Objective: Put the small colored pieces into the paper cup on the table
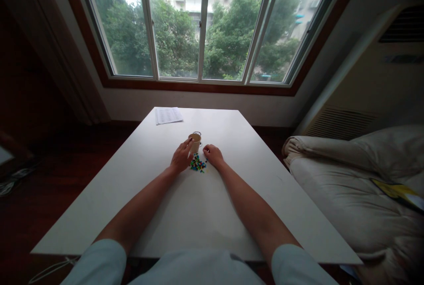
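A small tan cup [195, 141] stands upright near the middle of the white table [165, 205]. My left hand [181, 157] rests beside it, fingers curled against the cup's left side. Just in front of the cup lies a little heap of several small colourful pieces [198, 163], green, blue, yellow and red. My right hand [213, 155] lies on the table to the right of the heap, its fingers pinched together near the cup's base. What the pinch holds, if anything, is too small to see.
A sheet of printed paper [168, 115] lies at the table's far edge. A big window [202, 24] fills the wall behind. To the right stands a bed with pale bedding [354, 174] and a yellow book [397, 191]. Dark wooden floor [43, 196] is on the left.
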Available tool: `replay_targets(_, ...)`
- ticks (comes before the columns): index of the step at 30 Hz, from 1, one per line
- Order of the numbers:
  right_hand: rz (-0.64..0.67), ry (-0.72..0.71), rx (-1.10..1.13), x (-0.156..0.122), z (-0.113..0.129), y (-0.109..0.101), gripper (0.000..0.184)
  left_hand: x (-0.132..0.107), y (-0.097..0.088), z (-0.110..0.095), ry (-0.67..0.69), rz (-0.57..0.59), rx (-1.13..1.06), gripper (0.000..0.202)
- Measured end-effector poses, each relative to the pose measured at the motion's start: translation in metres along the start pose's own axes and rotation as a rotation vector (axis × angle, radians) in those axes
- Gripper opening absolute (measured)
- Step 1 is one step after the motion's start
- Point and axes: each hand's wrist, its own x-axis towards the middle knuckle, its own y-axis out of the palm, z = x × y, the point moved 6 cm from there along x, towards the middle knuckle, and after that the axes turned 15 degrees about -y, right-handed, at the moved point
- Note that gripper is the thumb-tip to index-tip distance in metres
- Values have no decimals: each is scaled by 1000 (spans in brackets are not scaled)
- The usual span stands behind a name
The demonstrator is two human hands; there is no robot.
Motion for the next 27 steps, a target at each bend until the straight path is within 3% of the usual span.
replay_targets(18,26,4,-18,1,6,-1,15,-2,6,-4,43,97,-8,73)
replay_targets(27,19,-16,-30,-1,11,-3,15,-2,-8,-7,-2,-15,-20,54)
